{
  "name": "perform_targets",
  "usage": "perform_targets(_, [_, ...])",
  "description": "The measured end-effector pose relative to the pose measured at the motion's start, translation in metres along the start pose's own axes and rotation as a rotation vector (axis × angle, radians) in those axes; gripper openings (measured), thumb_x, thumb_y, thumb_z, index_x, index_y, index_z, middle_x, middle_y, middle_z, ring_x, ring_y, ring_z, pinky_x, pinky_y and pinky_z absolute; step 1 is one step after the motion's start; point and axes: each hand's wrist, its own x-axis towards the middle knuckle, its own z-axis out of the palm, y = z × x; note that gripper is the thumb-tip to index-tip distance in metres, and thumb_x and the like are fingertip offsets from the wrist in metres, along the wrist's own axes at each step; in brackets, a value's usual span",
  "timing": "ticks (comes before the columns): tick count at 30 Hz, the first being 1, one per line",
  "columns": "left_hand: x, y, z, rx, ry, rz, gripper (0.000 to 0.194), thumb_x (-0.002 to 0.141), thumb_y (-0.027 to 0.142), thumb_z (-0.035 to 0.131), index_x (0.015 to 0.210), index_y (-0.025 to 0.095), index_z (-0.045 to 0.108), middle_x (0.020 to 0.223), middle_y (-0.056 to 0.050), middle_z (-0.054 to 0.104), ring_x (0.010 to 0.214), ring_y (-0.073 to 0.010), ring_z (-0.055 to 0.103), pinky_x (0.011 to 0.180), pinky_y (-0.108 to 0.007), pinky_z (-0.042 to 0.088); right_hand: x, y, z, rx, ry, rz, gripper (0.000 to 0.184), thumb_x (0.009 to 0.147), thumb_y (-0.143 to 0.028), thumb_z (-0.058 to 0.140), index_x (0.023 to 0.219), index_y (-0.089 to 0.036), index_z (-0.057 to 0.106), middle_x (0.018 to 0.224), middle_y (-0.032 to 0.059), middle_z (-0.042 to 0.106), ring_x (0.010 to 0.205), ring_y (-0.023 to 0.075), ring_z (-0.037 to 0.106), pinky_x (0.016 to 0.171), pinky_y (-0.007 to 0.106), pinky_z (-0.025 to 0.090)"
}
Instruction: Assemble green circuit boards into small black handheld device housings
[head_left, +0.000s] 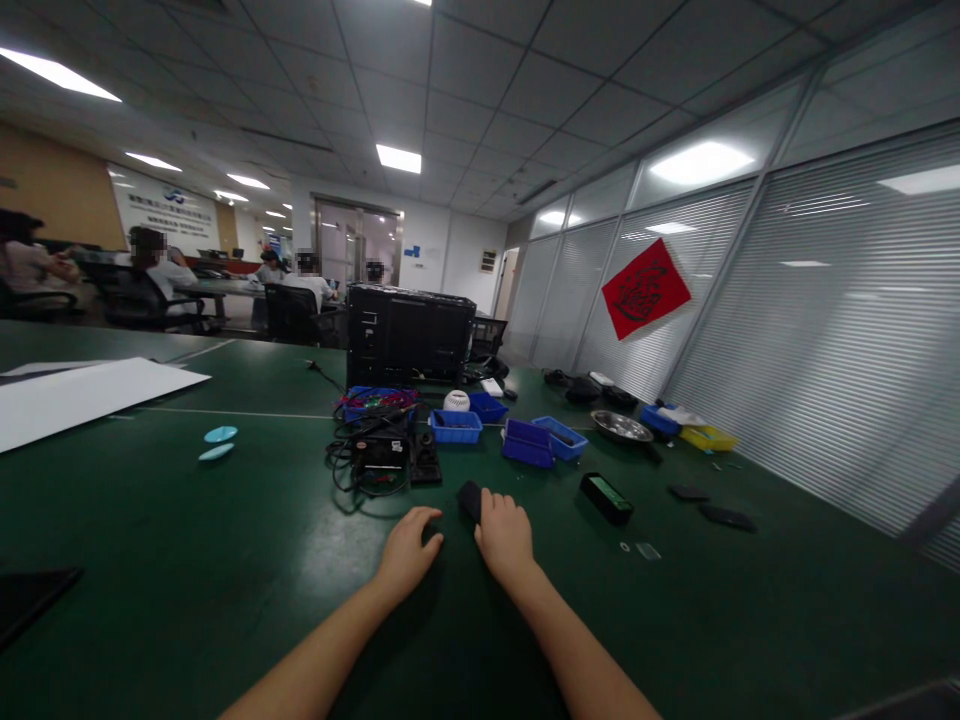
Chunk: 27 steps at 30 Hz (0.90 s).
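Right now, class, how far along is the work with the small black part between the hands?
Done: bins and tangled cables are laid out on the green table. In hand: the right hand grips a small black part; the left hand rests curled beside it. Left: the black device and flat black pieces lie untouched.

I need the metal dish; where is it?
The metal dish sits on the green table, right of the blue bins, far beyond the right hand.

Both forearms are bare, with no sleeves in view. The left hand (pixel 409 552) and right hand (pixel 505 535) wear no gloves, rings or watch.
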Motion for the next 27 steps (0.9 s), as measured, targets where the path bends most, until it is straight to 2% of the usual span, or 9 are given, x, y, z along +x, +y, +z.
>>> perform_targets(5, [0.000, -0.001, 0.002, -0.001, 0.024, -0.001, 0.032, 0.069, 0.017, 0.051, 0.100, 0.019, 0.058, 0.106, -0.005, 0.059, 0.102, -0.0173, 0.052, 0.094, -0.031, 0.037, -0.010, -0.020, 0.005, -0.116, 0.174, -0.124, 0.026, 0.080, -0.012, 0.042, 0.105, -0.013, 0.051, 0.092, 0.0138, 0.054, 0.087, 0.0245, 0.046, 0.070, 0.037, 0.035])
perform_targets(11, [0.000, -0.001, 0.002, -0.003, 0.034, 0.003, 0.033, 0.070, 0.016, 0.050, 0.101, 0.019, 0.058, 0.106, -0.004, 0.059, 0.101, -0.0162, 0.052, 0.093, -0.029, 0.037, -0.016, -0.032, 0.003, -0.027, 0.178, -0.203, 0.029, 0.073, -0.033, 0.059, 0.096, -0.016, 0.053, 0.094, 0.0116, 0.051, 0.088, 0.0252, 0.043, 0.070, 0.036, 0.035])
perform_targets(14, [0.000, -0.002, 0.002, -0.005, 0.030, -0.005, 0.034, 0.071, 0.017, 0.048, 0.103, 0.019, 0.057, 0.108, -0.005, 0.058, 0.102, -0.0163, 0.052, 0.093, -0.029, 0.037, -0.014, -0.026, 0.001, 0.140, 0.195, -0.158, 0.025, 0.076, -0.037, 0.055, 0.092, -0.017, 0.055, 0.094, 0.0099, 0.052, 0.088, 0.0230, 0.044, 0.072, 0.033, 0.036])
perform_targets(16, [0.000, -0.002, 0.002, -0.006, 0.020, -0.018, 0.036, 0.071, 0.017, 0.047, 0.106, 0.019, 0.056, 0.108, -0.005, 0.058, 0.102, -0.0164, 0.052, 0.093, -0.029, 0.037, -0.009, -0.016, 0.000, 0.308, 0.219, -0.086, 0.020, 0.082, -0.032, 0.045, 0.089, -0.018, 0.056, 0.092, 0.0077, 0.054, 0.088, 0.0201, 0.047, 0.075, 0.030, 0.036])
perform_targets(18, [0.000, -0.003, 0.002, -0.014, 0.011, -0.034, 0.038, 0.072, 0.018, 0.047, 0.109, 0.019, 0.054, 0.109, -0.005, 0.057, 0.099, -0.0160, 0.053, 0.091, -0.029, 0.038, -0.002, -0.003, 0.002, 0.473, 0.232, 0.005, 0.023, 0.085, -0.027, 0.036, 0.090, -0.019, 0.057, 0.092, 0.0063, 0.055, 0.089, 0.0178, 0.049, 0.078, 0.028, 0.037])
perform_targets(20, [0.001, -0.004, 0.003, -0.030, 0.011, -0.051, 0.039, 0.072, 0.020, 0.047, 0.111, 0.019, 0.052, 0.109, -0.005, 0.057, 0.097, -0.0156, 0.055, 0.089, -0.028, 0.039, 0.004, 0.010, 0.007, 0.593, 0.201, 0.096, 0.028, 0.086, -0.027, 0.032, 0.093, -0.019, 0.059, 0.094, 0.0065, 0.056, 0.091, 0.0175, 0.051, 0.079, 0.027, 0.038])
perform_targets(23, [0.001, -0.005, 0.004, -0.050, 0.012, -0.070, 0.039, 0.073, 0.024, 0.047, 0.111, 0.019, 0.052, 0.108, -0.006, 0.058, 0.096, -0.0159, 0.056, 0.088, -0.029, 0.040, 0.013, 0.023, 0.017, 0.697, 0.065, 0.174, 0.033, 0.084, -0.030, 0.033, 0.094, -0.018, 0.062, 0.095, 0.0075, 0.059, 0.090, 0.0181, 0.054, 0.078, 0.027, 0.039])
perform_targets(27, [0.000, -0.005, 0.004, -0.071, 0.036, -0.059, 0.038, 0.076, 0.032, 0.046, 0.111, 0.018, 0.053, 0.106, -0.007, 0.059, 0.094, -0.0170, 0.057, 0.086, -0.030, 0.042, 0.018, 0.021, 0.031, 0.842, -0.082, 0.109, 0.029, 0.079, -0.028, 0.040, 0.089, -0.015, 0.065, 0.093, 0.0082, 0.063, 0.089, 0.0195, 0.056, 0.080, 0.030, 0.041])
